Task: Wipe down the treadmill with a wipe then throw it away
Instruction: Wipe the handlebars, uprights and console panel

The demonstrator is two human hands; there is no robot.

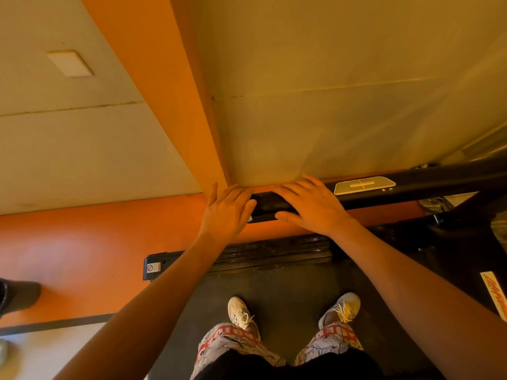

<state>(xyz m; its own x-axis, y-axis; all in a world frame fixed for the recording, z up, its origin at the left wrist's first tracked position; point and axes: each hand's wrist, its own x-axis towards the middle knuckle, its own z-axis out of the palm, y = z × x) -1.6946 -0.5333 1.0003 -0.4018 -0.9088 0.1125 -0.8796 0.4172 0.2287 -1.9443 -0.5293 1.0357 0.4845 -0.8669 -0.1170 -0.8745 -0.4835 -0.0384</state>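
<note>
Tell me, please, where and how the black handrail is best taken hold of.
Probably the left end of the handrail, which runs level, side to side. Come from above, fingers over the far side toward the wall, thumb on the near side: the bar looks slim and rounded. The left hand and right hand lie flat there.

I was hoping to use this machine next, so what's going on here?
A person stands on the treadmill belt and leans toward its black handrail. The left hand lies over the rail's end, and the right hand rests flat on the rail beside it. A small white corner peeks out by the left hand. It may be the wipe, but too little shows to be sure.
</note>
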